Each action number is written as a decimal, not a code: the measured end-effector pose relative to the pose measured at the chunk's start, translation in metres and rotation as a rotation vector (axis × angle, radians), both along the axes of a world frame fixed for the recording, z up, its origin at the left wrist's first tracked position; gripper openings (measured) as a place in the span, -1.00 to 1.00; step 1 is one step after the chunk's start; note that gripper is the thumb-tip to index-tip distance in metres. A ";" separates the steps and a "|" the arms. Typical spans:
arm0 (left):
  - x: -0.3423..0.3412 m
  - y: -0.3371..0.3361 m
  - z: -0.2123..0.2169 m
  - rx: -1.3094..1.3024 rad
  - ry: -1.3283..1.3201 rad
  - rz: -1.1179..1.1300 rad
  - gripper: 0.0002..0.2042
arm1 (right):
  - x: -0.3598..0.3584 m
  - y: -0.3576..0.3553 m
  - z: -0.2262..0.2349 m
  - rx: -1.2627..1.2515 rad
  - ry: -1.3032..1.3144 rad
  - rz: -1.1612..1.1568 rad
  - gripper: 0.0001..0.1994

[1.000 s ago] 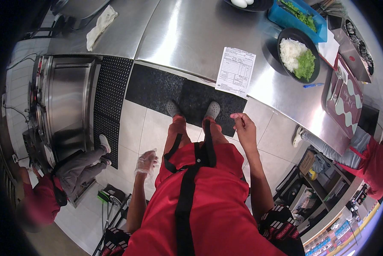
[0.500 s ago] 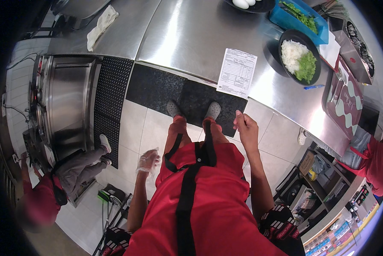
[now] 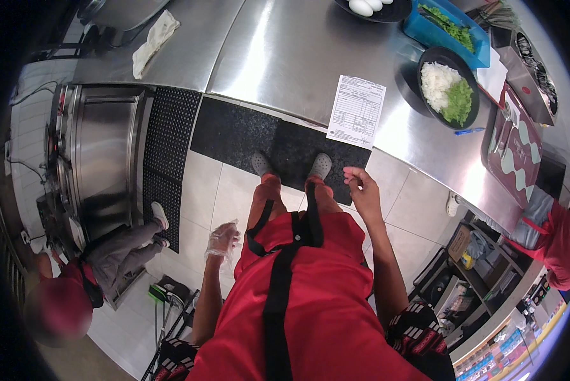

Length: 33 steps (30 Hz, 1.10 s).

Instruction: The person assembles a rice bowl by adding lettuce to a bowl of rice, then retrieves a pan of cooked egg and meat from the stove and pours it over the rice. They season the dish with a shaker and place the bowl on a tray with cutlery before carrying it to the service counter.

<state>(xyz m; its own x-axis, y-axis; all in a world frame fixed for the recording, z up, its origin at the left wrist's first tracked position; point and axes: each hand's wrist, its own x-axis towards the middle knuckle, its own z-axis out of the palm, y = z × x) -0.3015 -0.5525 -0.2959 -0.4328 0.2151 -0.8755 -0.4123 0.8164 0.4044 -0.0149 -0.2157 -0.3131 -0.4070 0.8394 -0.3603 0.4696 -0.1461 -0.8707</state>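
Note:
My left hand (image 3: 223, 240), in a clear plastic glove, hangs beside my red apron (image 3: 317, 273) with its fingers loosely curled and nothing visible in them. My bare right hand (image 3: 365, 192) is held out just short of the steel counter (image 3: 285, 63); its thumb and bent forefinger are apart, with nothing between them. Nearest to it is a printed paper slip (image 3: 356, 111) lying over the counter's front edge. Farther right on the counter stands a black bowl (image 3: 428, 106) of white rice (image 3: 439, 84) and chopped green lettuce (image 3: 458, 101). A blue pen (image 3: 469, 131) lies beside the bowl.
Behind the bowl are a blue bin (image 3: 418, 28) of lettuce, a dark dish of white eggs (image 3: 361, 7) and a patterned tray (image 3: 517, 152). A cloth (image 3: 155, 44) lies at far left. A co-worker (image 3: 116, 254) is at left, another person (image 3: 555, 244) at right. Shelves (image 3: 482, 260) stand right.
My right hand has shifted slightly left and its forefinger has lifted away from the thumb. My left hand stays nearly in place. The co-worker at left has moved a little.

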 end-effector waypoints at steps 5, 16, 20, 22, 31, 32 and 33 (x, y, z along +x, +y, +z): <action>-0.001 -0.008 -0.007 0.027 -0.022 0.031 -0.64 | 0.021 -0.012 -0.042 -0.168 -0.169 -0.044 -0.77; -0.004 -0.017 -0.007 -0.008 0.002 0.017 -0.64 | 0.134 -0.098 -0.149 -0.707 -0.321 -0.420 -0.66; -0.005 -0.016 -0.009 0.000 -0.014 0.012 -0.63 | 0.124 -0.093 -0.145 -0.690 -0.268 -0.454 -0.61; -0.006 -0.013 -0.009 0.003 -0.018 0.013 -0.63 | 0.107 -0.080 -0.138 -0.693 -0.282 -0.469 -0.60; -0.009 0.000 -0.002 0.025 0.001 0.020 -0.62 | 0.052 -0.039 -0.117 -0.414 -0.197 -0.421 -0.66; -0.009 -0.001 -0.003 0.029 -0.002 0.024 -0.62 | 0.053 -0.039 -0.120 -0.426 -0.200 -0.417 -0.67; -0.009 -0.003 -0.004 0.012 -0.002 0.030 -0.62 | 0.058 -0.041 -0.124 -0.442 -0.226 -0.421 -0.68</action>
